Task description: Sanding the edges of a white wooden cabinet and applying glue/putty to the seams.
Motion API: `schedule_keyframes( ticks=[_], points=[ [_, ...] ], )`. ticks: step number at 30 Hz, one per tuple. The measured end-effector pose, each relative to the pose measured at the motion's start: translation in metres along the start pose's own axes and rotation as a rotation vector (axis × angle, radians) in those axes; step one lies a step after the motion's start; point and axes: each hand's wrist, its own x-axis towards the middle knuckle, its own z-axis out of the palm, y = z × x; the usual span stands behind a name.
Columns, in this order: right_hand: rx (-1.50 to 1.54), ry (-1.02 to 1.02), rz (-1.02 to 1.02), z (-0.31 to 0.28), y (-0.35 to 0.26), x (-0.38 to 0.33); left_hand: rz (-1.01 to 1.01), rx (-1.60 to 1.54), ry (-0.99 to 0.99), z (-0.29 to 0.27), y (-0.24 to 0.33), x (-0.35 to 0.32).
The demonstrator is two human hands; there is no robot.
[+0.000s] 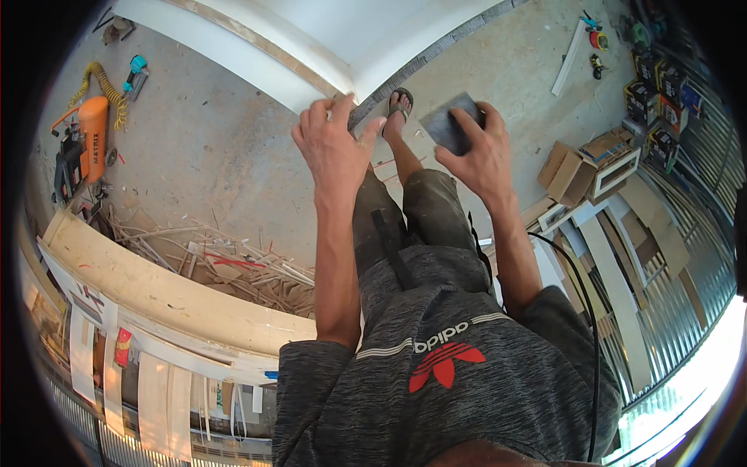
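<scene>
Head view: right hand is pinching a grey rectangular pad; left hand, loosely spread, is hovering near a white panel corner.

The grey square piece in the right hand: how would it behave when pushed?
The grey square piece looks stiff: its edges look straight. It is probably light: the right hand alone holds it. Being flat, it should hardly roll.

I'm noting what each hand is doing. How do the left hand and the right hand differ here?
The right hand grips a dark grey flat block, while the left hand shows nothing in its grasp. The left hand overlaps the corner of the white panelled piece, contact unclear; the right hand shows against the concrete floor. Both are bare, with bent fingers.
</scene>
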Motion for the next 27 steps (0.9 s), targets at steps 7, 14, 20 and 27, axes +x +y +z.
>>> schedule_keyframes(
  ticks=[7,14,20,27],
  points=[
    [0.061,0.028,-0.109,0.020,-0.035,-0.019,0.211,0.300,-0.111,0.047,0.094,0.095],
    [0.089,-0.045,-0.162,0.048,-0.057,-0.015,0.153,0.324,-0.179,0.081,0.110,0.103],
    [0.043,0.012,-0.216,0.060,-0.066,-0.007,0.163,0.266,-0.199,0.085,0.097,0.098],
    [-0.004,0.023,-0.235,0.053,-0.059,0.001,0.153,0.167,-0.202,0.089,0.106,0.103]
  ],
)
